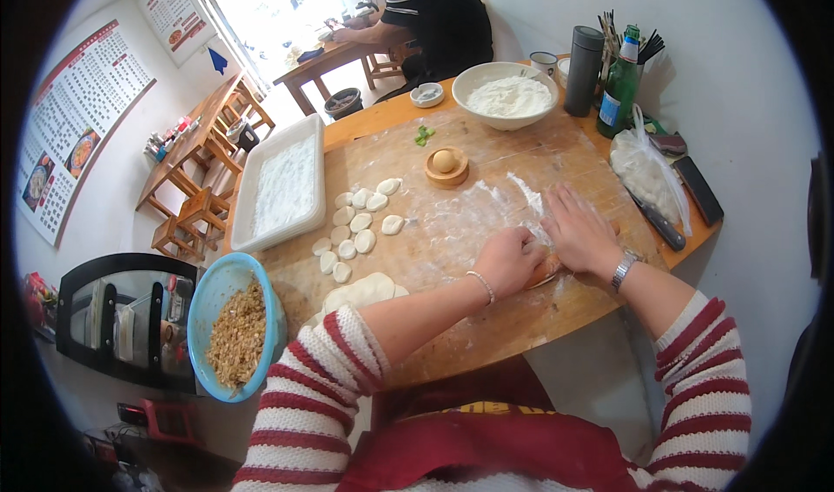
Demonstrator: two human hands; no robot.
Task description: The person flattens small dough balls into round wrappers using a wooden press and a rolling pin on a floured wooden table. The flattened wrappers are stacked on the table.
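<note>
My left hand [511, 261] is curled, its fingertips low at the near end of a wooden rolling pin [545, 269]. A thin pale edge of a dough wrapper [542, 283] shows beneath the pin by those fingers; the rest of it is hidden. Flat across the pin's middle lies my right hand [580, 228], fingers stretched forward. Both hands work on a floured wooden board [449, 231]. Left of them several small flattened dough rounds [361, 222] lie in a loose group. Nearer my left forearm, rolled wrappers [365, 290] overlap in a pile.
A blue bowl of filling [238, 335] stands at the left edge, near a floured white tray [283, 186]. Farther back are a flour bowl [505, 94] and a round wooden piece [446, 167]. A green bottle [618, 88], flask [584, 68] and knife [661, 225] line the right. A person [436, 23] sits beyond.
</note>
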